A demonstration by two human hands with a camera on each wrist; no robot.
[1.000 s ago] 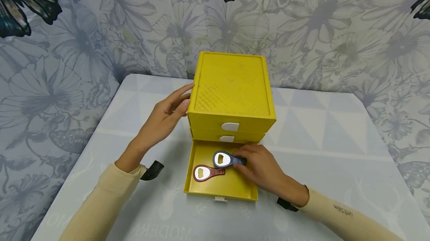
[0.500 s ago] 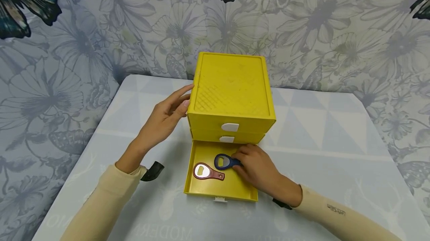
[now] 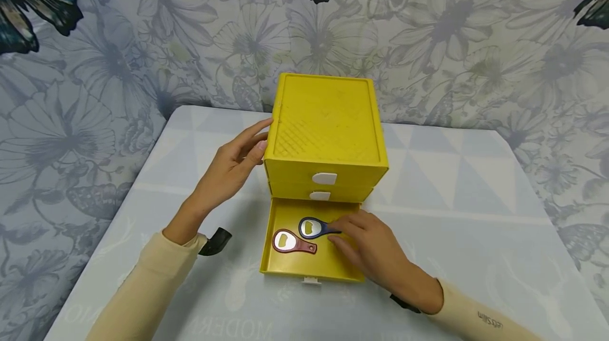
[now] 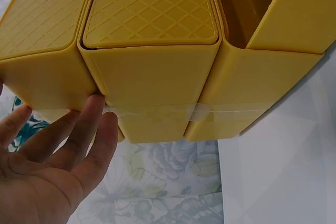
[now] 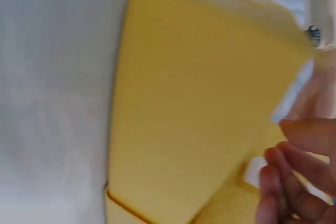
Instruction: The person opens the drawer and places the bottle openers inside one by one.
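Note:
In the head view, a blue bottle opener lies in the pulled-out bottom drawer of a yellow drawer cabinet. A dark red bottle opener lies beside it, to the front left. My right hand is over the drawer's right side, fingertips at the blue opener's handle end, thumb apart from them. The right wrist view shows this hand with a gap between thumb and fingers and nothing gripped. My left hand rests extended fingers against the cabinet's left side; in the left wrist view its fingertips touch the yellow wall.
Two upper drawers with white tabs are closed. Clear tape runs along the cabinet's side. The cabinet stands on a pale patterned table, with a floral wall covering behind it.
The blue bottle opener has been lowered from my right hand's grip into the drawer. That hand's thumb has parted from its fingers. My left hand has stayed at the cabinet.

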